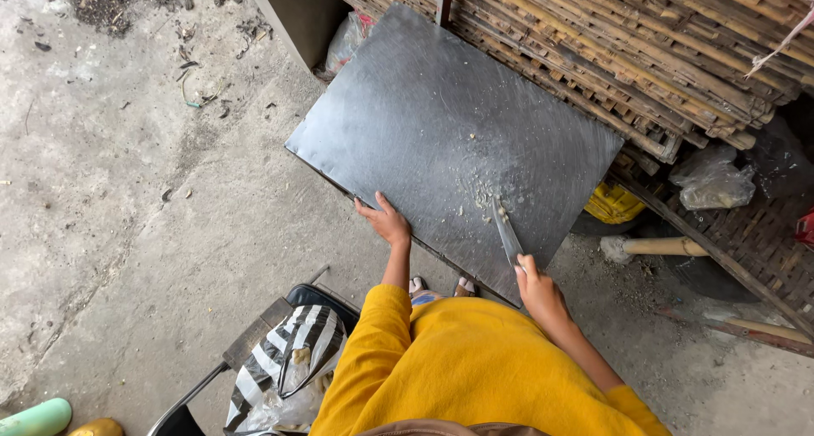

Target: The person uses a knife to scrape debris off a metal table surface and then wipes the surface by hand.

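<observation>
Seen from above, a person in a yellow top (475,360) stands at a dark metal sheet (441,122) that serves as a worktop, both forearms stretched forward. The right hand (540,293) is wrapped around the handle of a knife (506,232) — the wrist is bent slightly inward, and the blade points away from the body, flat against the sheet. The blade's tip sits at a scatter of pale chopped bits (483,186) near the sheet's middle. The left hand (386,221) rests on the near edge of the sheet, fingers loosely spread and holding nothing — the arm runs nearly straight from the elbow. A striped plastic bag (284,364) lies on a chair just beside the person's left side. Beyond the sheet, stacked bamboo slats (610,37) fill the background.
</observation>
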